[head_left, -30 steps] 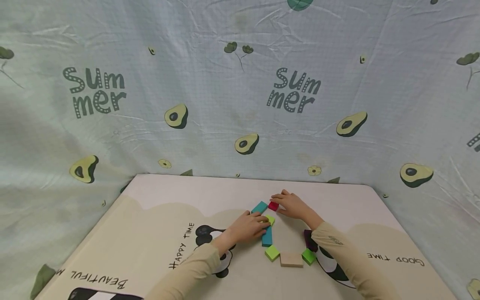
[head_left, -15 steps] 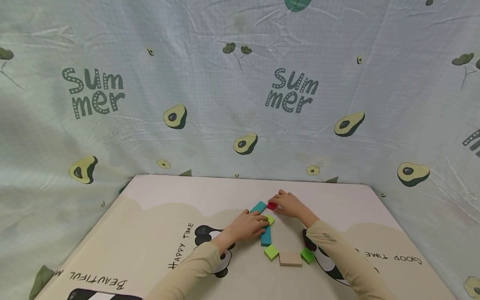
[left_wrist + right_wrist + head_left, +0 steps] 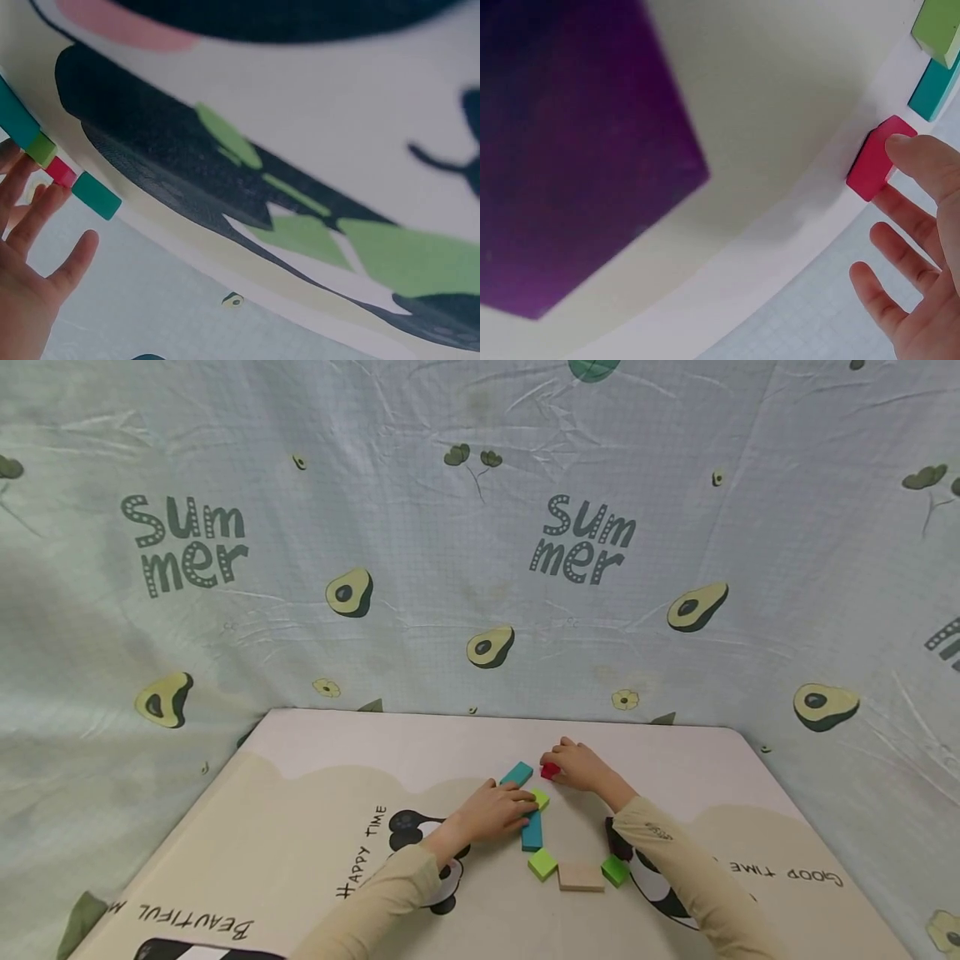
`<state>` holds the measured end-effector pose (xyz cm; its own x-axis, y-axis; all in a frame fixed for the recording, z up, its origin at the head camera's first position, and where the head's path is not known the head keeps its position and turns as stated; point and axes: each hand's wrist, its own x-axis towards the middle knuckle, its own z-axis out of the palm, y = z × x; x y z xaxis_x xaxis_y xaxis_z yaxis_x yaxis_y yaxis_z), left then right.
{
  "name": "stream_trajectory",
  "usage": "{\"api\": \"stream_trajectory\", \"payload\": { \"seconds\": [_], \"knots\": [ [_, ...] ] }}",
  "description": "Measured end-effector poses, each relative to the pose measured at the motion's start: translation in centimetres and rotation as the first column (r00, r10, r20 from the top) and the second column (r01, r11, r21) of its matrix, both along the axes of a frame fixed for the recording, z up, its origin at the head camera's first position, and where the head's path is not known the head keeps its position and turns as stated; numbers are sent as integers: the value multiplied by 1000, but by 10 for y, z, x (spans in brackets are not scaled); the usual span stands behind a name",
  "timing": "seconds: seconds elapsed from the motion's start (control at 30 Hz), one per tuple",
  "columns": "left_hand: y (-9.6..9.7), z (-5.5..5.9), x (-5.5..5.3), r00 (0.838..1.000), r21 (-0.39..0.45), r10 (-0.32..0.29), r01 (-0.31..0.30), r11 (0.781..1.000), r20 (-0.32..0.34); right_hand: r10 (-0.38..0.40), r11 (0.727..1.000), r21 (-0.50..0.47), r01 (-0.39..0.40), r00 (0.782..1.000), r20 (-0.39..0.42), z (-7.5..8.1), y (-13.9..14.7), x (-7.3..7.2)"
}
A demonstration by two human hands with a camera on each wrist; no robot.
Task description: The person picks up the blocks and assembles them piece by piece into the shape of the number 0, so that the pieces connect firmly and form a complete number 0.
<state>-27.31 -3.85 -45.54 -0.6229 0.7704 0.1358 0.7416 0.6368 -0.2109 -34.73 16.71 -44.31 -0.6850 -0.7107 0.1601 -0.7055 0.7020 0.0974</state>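
My right hand pinches a red block between thumb and forefinger; in the right wrist view, the thumb lies on the red block and the other fingers are spread. The red block is slightly apart from a teal block. My left hand rests by the left side of the block row, its fingertips touching or over a lime block and a blue block. In the left wrist view, its fingers are loosely extended beside the lime block.
Nearer me, a light green block, a plain wooden block and a green block continue the row. A dark purple block is partly hidden by my right sleeve in the head view. A printed cloth hangs behind the table.
The red block, held in my right hand, has shifted slightly right, away from the teal block. My right forearm has moved a little left since the first frame. My left hand stays in place.
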Motion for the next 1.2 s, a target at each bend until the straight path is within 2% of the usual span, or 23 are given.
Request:
{"api": "stream_trajectory", "payload": {
  "seconds": [0.13, 0.37, 0.6, 0.87, 1.2],
  "knots": [
    [-1, 1, 1, 1000, 14, 6, -7, 1000, 13, -1, 1000, -3, 1, 1000, 2, 2, 3, -1],
    [-1, 0, 0, 1000, 20, -6, 6, 1000, 18, -51, 999, 4, 51, 998, 34, 5, 10, 0],
    [-1, 0, 0, 999, 29, -15, 14, 999, 33, -87, 995, -33, 89, 994, 63, 15, 22, 10],
    [0, -1, 0, 999, 33, -6, 5, 999, 52, -60, 992, -110, 67, 996, 61, 21, 40, 25],
    [-1, 0, 2, 999, 38, -12, 10, 999, 41, -30, 990, -138, 26, 999, -27, 20, 58, 41]
  ]
}}
